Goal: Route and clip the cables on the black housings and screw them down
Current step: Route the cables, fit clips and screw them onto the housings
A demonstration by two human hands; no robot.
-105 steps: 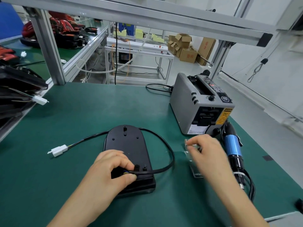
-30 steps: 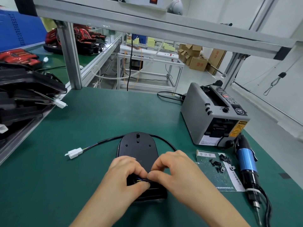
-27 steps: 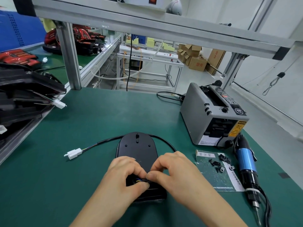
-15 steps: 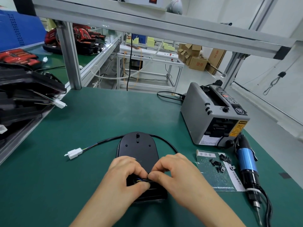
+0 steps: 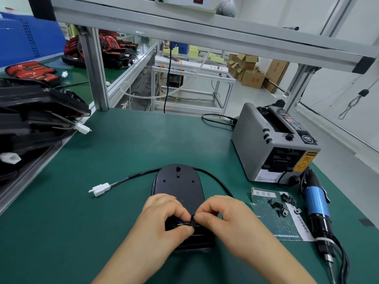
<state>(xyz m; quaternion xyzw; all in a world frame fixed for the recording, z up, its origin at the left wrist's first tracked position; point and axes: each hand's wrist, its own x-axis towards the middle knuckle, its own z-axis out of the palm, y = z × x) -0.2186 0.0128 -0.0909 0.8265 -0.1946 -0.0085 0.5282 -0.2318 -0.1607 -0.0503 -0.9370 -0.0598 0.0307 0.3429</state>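
1. My left hand (image 5: 166, 216) and right hand (image 5: 222, 217) meet fingertip to fingertip over the near end of the black housing (image 5: 178, 184), which lies flat on the bench (image 5: 123, 150) directly beneath them.
2. The left hand pinches the cable (image 5: 215, 178) where its coloured wires show. The right hand pinches a small black clip (image 5: 192, 219) against it.
3. From my right hand the cable loops round the housing's far end to a white connector (image 5: 100, 189) beyond my left hand.
4. To do this well, I reckon I should hold the cable steady, close the clip squarely round the jacket, not the thin wires, and line it up with its seat, which my fingers hide.
5. Spare clips (image 5: 276, 206) and the electric screwdriver (image 5: 316, 203) lie just right of my right hand, ready for fastening.
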